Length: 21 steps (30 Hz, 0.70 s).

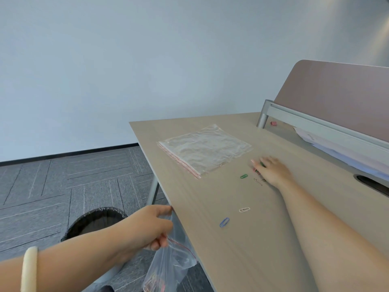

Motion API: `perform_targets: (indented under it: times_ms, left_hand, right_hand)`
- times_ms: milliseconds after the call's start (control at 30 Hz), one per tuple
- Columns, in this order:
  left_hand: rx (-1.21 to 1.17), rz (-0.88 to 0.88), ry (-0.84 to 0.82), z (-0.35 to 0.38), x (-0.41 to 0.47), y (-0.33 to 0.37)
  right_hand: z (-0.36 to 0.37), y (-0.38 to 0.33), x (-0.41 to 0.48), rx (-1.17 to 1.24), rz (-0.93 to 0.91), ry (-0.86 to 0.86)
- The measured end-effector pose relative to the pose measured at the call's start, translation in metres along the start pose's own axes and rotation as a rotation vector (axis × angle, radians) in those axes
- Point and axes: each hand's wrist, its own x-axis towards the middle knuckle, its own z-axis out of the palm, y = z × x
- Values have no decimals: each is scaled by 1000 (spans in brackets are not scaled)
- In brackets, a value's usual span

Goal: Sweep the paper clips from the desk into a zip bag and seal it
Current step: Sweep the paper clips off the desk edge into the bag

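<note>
The left hand pinches a bag open below the desk's left edge; the right hand lies flat, fingers spread, over clips.

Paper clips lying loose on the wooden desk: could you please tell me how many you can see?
4 clearly: a blue paper clip nearest the edge, a white one beside it, a green one and a silver one near the right hand, which may hide more.

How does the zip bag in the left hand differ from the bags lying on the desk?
The held zip bag hangs below the desk edge from the left hand, mouth open; the stacked bags lie flat on the desk. The held bag seems to hold clips; the stacked bags look empty. Both are clear with red zip strips.
</note>
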Motion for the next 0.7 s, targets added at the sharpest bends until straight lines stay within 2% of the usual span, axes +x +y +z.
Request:
perform_targets:
  times_ms: [133,367,500,700]
  left_hand:
    - [7,-1,8,-1,4,0]
    - [-14,7,30,1,-1,-1]
    - [-21,23,13,5,-5,-4]
    - [-35,36,-1,10,-12,-8]
  right_hand:
    - [0,-4,-7,102,-197,-19]
    - [8,-45,-72,354,-500,-173]
    - [9,-60,-104,435,-529,-238]
    - [8,-86,-159,582,-564,-435]
